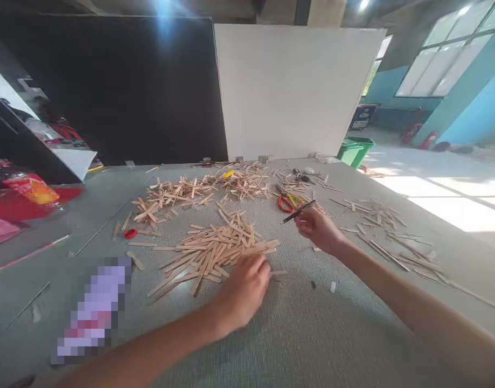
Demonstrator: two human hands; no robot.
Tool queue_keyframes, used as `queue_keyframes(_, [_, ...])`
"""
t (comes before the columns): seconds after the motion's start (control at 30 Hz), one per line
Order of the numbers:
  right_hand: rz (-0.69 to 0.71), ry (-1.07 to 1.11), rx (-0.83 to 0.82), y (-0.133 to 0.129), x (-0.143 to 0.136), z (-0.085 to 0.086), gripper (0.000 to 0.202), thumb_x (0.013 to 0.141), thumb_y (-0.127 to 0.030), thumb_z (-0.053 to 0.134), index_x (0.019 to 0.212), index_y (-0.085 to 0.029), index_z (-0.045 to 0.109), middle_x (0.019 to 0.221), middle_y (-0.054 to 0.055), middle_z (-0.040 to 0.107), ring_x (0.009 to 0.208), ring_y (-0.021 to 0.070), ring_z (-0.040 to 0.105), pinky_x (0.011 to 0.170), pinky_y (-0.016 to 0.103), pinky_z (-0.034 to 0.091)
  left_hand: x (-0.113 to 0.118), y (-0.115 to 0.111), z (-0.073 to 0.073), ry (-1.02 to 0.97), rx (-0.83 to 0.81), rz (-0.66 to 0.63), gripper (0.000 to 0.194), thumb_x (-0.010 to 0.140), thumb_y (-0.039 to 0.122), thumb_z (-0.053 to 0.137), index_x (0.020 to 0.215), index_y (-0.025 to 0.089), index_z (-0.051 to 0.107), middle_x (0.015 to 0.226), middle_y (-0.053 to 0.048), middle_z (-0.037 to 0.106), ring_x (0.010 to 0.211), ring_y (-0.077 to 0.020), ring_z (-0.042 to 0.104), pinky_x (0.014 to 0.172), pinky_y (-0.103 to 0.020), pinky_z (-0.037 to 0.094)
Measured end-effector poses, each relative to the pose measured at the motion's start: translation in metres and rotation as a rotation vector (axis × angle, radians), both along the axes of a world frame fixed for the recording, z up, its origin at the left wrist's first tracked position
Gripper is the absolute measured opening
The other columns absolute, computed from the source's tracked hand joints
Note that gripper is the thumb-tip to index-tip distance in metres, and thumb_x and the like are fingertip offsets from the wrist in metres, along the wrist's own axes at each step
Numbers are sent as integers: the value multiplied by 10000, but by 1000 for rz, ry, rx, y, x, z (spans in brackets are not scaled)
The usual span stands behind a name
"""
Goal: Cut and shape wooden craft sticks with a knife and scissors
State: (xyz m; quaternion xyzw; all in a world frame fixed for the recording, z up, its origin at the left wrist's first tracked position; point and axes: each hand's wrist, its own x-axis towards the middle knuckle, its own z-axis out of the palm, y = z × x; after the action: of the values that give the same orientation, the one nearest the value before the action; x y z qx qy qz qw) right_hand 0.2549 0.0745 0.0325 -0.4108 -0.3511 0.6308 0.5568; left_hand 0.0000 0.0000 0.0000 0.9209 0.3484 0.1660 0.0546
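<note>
My right hand (315, 229) is closed around a black pen (298, 212), its tip pointing left above the table. Just behind it lie pliers with red handles (285, 202) and a tool with yellow handles (295, 199). At the near right edge of a loose pile of flat wooden craft sticks (217, 248), my left hand (249, 283) has its fingers curled together. A pale wooden stick (278, 272) pokes out on the right side of that hand; the fingertips themselves are mostly hidden.
More sticks and scraps (178, 194) are heaped at the back, with a yellow object (228, 174) on top. Thin strips (412, 253) lie at right. A red cap (130, 233), a drink bottle (29, 186) and a pixelated purple item (93, 310) are at left. Black and white panels (287, 91) stand behind.
</note>
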Motion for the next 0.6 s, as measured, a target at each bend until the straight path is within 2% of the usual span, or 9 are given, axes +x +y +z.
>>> queue_keyframes(0.1, [-7,5,6,0,3,1,262,767,-261,766,892,-222,539,654,-32,600,437,49,284,419,193,199,-9,23,7,-22,11,137,269,1045,109,430,918,125,667,1014,-135,675,976,-300,651,891,-506,534])
queue_keyframes(0.13, [-6,8,7,0,4,1,260,770,-266,767,882,-222,536,656,-32,602,438,49,286,419,192,203,-10,25,10,-31,10,162,269,1043,110,435,903,133,663,978,-126,679,951,-296,655,866,-493,539])
queue_keyframes(0.27, [11,21,-2,2,6,-1,238,804,-352,748,847,-212,560,642,-14,610,455,63,353,432,195,280,-4,9,19,-60,-12,157,191,1001,74,527,1117,190,624,892,-13,708,797,-190,668,713,-309,543])
queue_keyframes(0.3, [18,26,-7,3,6,-2,233,809,-374,739,865,-205,588,673,10,641,478,77,408,439,202,311,-1,3,19,-54,-13,147,168,986,67,551,1077,192,616,827,11,695,743,-174,656,682,-287,533])
queue_keyframes(0.37, [31,2,-12,2,6,-6,255,813,-398,728,933,-189,645,788,66,712,555,114,526,450,218,361,5,-8,17,-23,0,120,145,958,58,587,913,196,595,761,32,668,696,-163,633,667,-283,522])
queue_keyframes(0.43, [39,-53,-5,-1,4,-11,268,820,-410,735,939,-179,673,818,82,733,575,132,570,436,230,371,8,-13,13,16,41,119,182,946,31,569,859,191,579,778,8,661,749,-194,629,699,-320,526])
queue_keyframes(0.53, [89,-129,24,-6,0,-15,258,838,-425,746,882,-181,676,703,44,700,496,119,535,421,244,381,9,-16,4,76,106,132,213,909,-30,529,882,170,599,881,-48,667,833,-248,625,751,-397,539])
queue_keyframes(0.6, [158,-163,53,-9,-2,-16,280,843,-433,738,945,-176,696,778,66,732,541,134,586,450,252,429,9,-20,-1,118,150,129,241,870,-60,522,932,150,623,931,-74,665,854,-271,626,765,-433,546])
